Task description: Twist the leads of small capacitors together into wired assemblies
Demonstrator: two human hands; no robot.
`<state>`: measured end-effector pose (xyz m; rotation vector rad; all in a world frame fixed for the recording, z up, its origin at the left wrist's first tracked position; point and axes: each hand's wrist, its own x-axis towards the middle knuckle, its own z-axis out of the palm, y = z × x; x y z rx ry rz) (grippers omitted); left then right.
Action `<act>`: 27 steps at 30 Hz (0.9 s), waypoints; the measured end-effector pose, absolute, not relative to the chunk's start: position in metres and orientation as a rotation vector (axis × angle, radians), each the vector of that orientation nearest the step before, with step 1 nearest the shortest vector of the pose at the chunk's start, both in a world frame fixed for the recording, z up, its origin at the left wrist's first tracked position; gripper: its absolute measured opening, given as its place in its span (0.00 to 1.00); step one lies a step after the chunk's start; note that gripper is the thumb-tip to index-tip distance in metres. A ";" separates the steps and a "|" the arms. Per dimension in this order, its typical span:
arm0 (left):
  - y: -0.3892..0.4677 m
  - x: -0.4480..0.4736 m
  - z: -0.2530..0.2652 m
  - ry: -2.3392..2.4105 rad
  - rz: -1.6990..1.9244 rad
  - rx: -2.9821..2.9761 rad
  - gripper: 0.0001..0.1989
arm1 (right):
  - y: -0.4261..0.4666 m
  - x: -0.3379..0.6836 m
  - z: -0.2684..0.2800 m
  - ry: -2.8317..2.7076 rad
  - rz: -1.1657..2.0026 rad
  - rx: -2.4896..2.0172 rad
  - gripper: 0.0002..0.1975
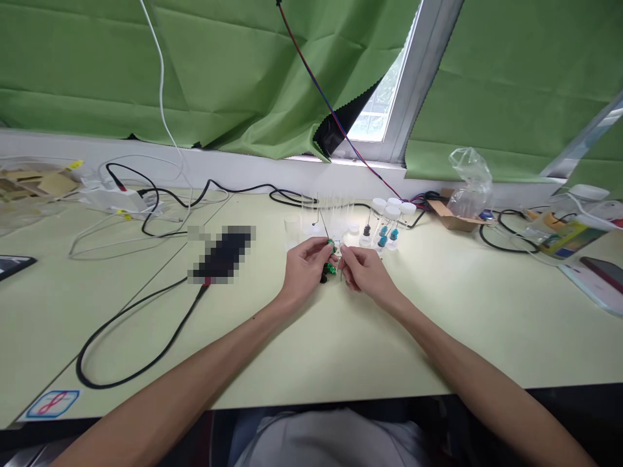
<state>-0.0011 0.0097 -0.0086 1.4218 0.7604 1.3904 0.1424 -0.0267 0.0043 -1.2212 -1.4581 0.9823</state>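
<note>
My left hand (305, 264) is closed in a pinch around a small green piece with a thin dark rod that points up and away. Right beside it, my right hand (364, 267) has thumb and fingers pressed together on something too small to make out. Both hands meet above the table, fingertips almost touching. More green pieces (331, 268) and a black round piece (323, 279) show just under my left fingers. Behind the hands stands a group of clear tubes (335, 211). To their right are several white-capped clear tubes (392, 213) with blue or black pieces on thin rods inside.
A dark device, blurred out (224, 253), lies left with a black cable (131, 383) looping forward. A white power strip (117, 200) sits at the back left. At the back right are an open cardboard box (452, 220) with a plastic bag (471, 181), and a phone (603, 275).
</note>
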 end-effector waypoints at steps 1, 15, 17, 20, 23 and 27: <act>0.010 -0.001 -0.009 0.771 1.393 1.426 0.11 | -0.028 0.142 0.004 -1.492 0.952 -1.230 0.26; 0.005 0.000 -0.009 0.828 1.310 1.458 0.11 | -0.037 0.156 0.021 -1.589 1.098 -1.021 0.19; 0.004 0.000 -0.008 0.807 1.285 1.476 0.10 | -0.035 0.158 0.021 -1.607 1.045 -1.043 0.20; 0.000 0.002 -0.007 0.767 1.233 1.488 0.10 | -0.032 0.161 0.020 -1.606 0.947 -1.075 0.22; -0.004 0.004 -0.007 0.731 1.164 1.518 0.10 | -0.027 0.164 0.018 -1.533 0.863 -1.116 0.23; -0.010 0.006 -0.008 0.667 1.072 1.563 0.10 | -0.021 0.171 0.015 -1.408 0.814 -1.167 0.25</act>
